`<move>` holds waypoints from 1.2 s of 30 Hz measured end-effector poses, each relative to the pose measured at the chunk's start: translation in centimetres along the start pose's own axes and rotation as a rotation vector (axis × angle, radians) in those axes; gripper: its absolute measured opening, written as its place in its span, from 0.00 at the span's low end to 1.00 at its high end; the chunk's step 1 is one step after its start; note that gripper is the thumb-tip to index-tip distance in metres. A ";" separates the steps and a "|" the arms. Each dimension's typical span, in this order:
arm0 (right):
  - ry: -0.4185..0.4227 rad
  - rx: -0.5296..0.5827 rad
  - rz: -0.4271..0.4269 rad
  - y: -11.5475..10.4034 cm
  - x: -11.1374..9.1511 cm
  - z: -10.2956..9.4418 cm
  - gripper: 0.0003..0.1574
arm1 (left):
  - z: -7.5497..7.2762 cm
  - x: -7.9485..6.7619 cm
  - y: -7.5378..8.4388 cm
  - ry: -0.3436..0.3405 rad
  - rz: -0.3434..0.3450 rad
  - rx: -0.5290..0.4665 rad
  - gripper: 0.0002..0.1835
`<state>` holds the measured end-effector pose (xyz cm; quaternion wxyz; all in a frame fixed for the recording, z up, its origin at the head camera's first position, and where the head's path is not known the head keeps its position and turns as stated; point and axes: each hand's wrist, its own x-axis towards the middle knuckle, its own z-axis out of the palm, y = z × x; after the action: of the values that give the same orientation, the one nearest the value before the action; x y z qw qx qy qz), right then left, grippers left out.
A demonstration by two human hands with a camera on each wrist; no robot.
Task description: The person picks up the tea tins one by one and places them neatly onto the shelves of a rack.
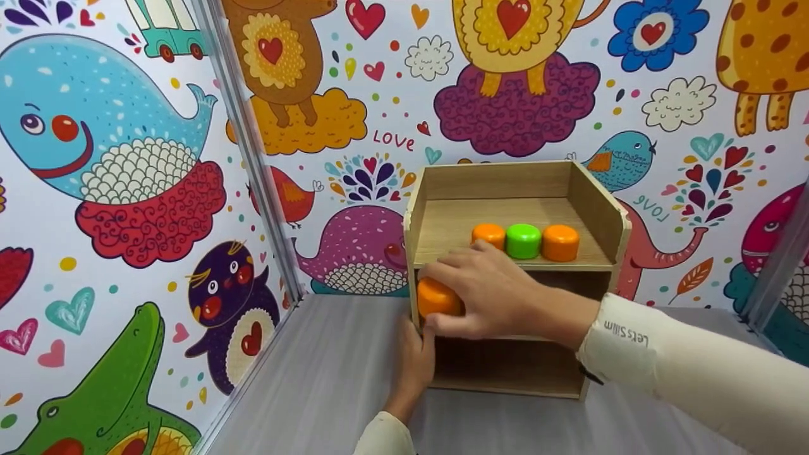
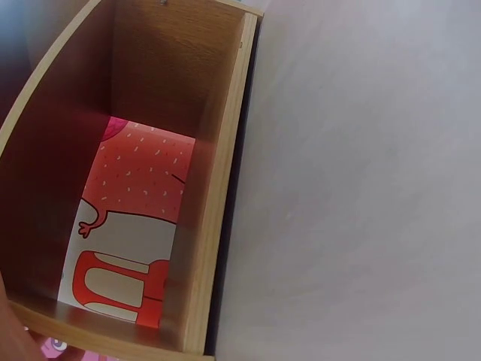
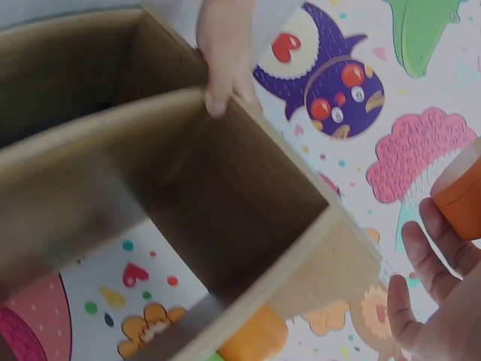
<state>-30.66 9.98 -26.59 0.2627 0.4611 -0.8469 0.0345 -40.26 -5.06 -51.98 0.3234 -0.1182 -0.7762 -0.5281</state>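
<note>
My right hand point(image 1: 490, 291) grips an orange cylinder with rounded edges point(image 1: 438, 297), holding it in front of the upper compartment at the left side of a small wooden shelf point(image 1: 499, 180). In the right wrist view, the fingers of that hand point(image 3: 451, 301) rest along the orange cylinder point(image 3: 462, 199). Lower down, my left hand point(image 1: 414, 357) grips the shelf's left side panel, its thumb at the front edge near the middle board. A green cylinder point(image 1: 523, 241) stands on the top board between two orange ones, the right orange cylinder point(image 1: 560, 243) and the left orange cylinder point(image 1: 488, 235), which my right hand partly covers.
The shelf stands on a grey table point(image 1: 328, 354) against a wall point(image 1: 404, 82) printed with cartoon animals. Below the middle board lies a lower compartment point(image 1: 512, 363). The left wrist view looks through a compartment point(image 2: 135, 226) with an open back. A metal corner strip point(image 1: 259, 151) runs down the left.
</note>
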 end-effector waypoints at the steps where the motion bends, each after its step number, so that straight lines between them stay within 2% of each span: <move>1: 0.008 0.000 0.004 0.2 0.3 -0.3 0.29 | 0.0 0.1 0.0 0.005 -0.003 -0.001 0.21; 5: 0.047 -0.008 0.012 1.2 1.4 -1.3 0.28 | 0.1 0.1 0.0 0.006 -0.043 -0.005 0.20; 10: 0.062 -0.039 0.050 2.5 2.4 -2.2 0.30 | 0.0 -0.1 0.1 -0.014 -0.096 -0.017 0.23; 16: 0.070 -0.063 0.108 4.1 3.5 -3.1 0.31 | -0.1 -0.3 0.3 -0.038 -0.120 -0.034 0.23; 20: 0.070 -0.077 0.151 4.9 4.1 -3.3 0.29 | -0.1 -0.2 0.2 -0.036 -0.100 -0.046 0.20; 28: 0.030 -0.065 0.242 6.4 5.1 -3.3 0.28 | 0.0 -0.3 0.0 -0.037 -0.081 -0.058 0.23; 36: -0.042 -0.059 0.307 7.7 5.2 -1.7 0.31 | -0.1 -0.3 0.1 -0.047 -0.074 -0.020 0.24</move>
<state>-38.37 10.95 -21.28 0.2498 0.3190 -0.9134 0.0396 -39.92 -5.08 -52.05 0.2842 -0.1049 -0.7820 -0.5447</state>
